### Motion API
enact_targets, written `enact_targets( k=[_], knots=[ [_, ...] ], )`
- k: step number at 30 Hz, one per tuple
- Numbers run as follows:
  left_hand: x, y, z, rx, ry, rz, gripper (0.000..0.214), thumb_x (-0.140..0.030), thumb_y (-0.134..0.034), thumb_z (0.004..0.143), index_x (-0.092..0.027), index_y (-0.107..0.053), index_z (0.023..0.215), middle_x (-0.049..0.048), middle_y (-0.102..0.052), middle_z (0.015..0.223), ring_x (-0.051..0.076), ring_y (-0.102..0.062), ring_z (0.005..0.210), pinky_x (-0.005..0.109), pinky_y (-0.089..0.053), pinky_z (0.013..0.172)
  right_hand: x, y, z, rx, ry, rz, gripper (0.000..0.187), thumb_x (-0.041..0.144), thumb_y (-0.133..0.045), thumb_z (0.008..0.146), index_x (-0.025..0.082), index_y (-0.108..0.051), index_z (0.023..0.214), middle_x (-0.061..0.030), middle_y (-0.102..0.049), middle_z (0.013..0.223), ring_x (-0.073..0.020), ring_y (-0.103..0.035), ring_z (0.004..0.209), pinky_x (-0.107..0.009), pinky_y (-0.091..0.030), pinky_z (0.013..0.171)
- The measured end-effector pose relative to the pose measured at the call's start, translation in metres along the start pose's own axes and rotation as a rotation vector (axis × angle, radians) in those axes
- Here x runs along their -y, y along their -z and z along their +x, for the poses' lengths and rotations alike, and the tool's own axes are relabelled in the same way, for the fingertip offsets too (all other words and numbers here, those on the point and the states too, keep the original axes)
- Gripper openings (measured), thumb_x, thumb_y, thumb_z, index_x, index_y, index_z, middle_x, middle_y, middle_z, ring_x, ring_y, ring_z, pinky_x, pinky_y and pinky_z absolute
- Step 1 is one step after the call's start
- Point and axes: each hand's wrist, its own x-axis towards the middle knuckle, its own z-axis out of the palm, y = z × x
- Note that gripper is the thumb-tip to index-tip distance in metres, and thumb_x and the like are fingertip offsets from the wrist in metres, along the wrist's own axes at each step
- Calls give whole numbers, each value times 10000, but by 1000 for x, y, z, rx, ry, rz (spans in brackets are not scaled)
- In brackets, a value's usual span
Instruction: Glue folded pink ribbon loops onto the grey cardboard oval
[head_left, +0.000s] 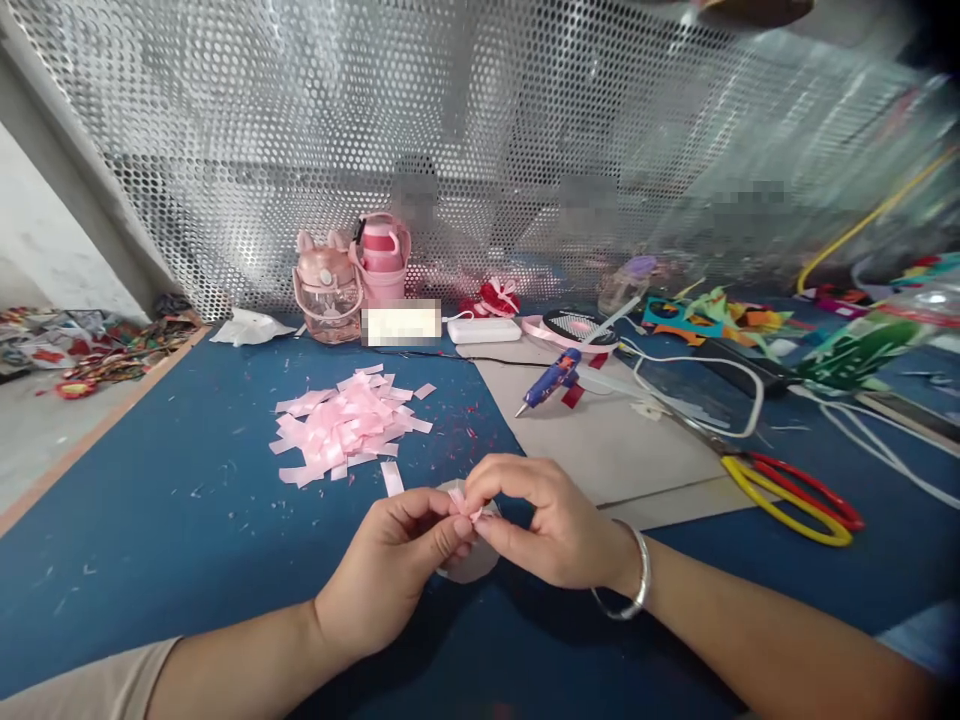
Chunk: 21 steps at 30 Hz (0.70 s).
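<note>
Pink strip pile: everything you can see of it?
The pile is a loose, low heap of many short pink strips, flat and slightly shiny, like satin ribbon. They overlap at mixed angles, with ends jutting out around the edge. It rests on the blue table, left of the grey board. Neither the left hand nor the right hand touches it. A loose strip lies apart, on the hands' side.

Satiny cloth ribbon pieces (pixel 341 430); matt, smooth tabletop (pixel 150 500); polished metal bangle (pixel 643 575); perforated metal screen (pixel 300 130); matt cardboard sheet (pixel 592 440); glossy plastic scissor handles (pixel 825 534)
</note>
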Motion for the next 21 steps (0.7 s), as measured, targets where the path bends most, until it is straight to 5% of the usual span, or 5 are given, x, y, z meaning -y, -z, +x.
enact_targets(
  k=[4, 21],
  knots=[
    [-2, -1, -1, -26, -6, 36, 422, -523, -841, 648, -130, -720, 745, -7, -627, 616, 85, -524, 596, 212, -432, 595, -2, 4, -1, 78, 43, 15, 164, 68, -627, 788, 144, -656, 930, -69, -713, 869, -142, -676, 815, -253, -544, 766],
    [-3, -6, -5, -41, -18, 63, 388, -489, -840, 666, -133, -706, 742, -4, -620, 637, 104, -523, 625, 231, -439, 617, 2, 4, -3, -41, -1, -15, 117, 70, -627, 826, 152, -705, 854, -45, -735, 806, -116, -698, 720, -207, -561, 692]
  ],
)
